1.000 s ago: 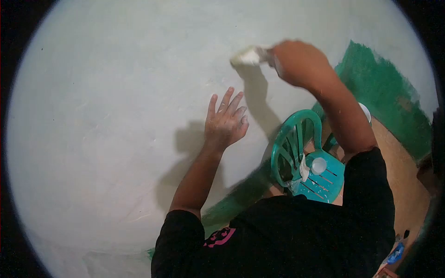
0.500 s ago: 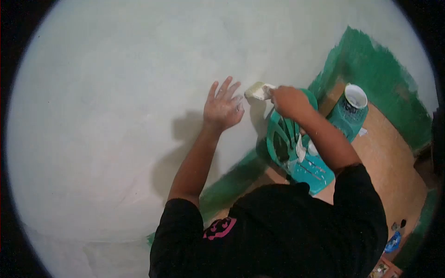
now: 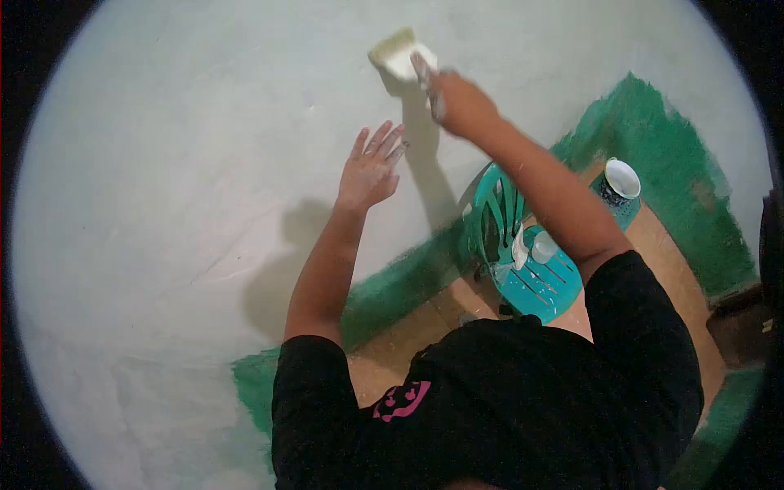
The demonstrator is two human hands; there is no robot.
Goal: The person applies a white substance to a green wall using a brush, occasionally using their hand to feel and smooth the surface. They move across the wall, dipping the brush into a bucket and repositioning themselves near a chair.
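Note:
A wide brush [image 3: 400, 59] with pale bristles and a white body touches or hovers close to the whitish wall [image 3: 204, 122] near the top. My right hand [image 3: 457, 100] is closed on it, one finger stretched along its body. Lower and to the left, my left hand [image 3: 370, 169] has its fingers spread and holds nothing; its palm faces the wall, and whether it touches cannot be made out. White smears mark the fingers of both hands.
A green plastic chair [image 3: 543, 286] with white spots stands below my right forearm, a whitish cup [image 3: 543, 246] and a white rag [image 3: 520, 247] on it. Behind it is a white-rimmed container [image 3: 622, 178]. Green paint [image 3: 653, 139] covers the lower wall above the tan floor [image 3: 661, 253].
My right hand has moved up and left with the brush, away from the chair. My left hand has shifted slightly left and up, still spread. The view has shifted a little.

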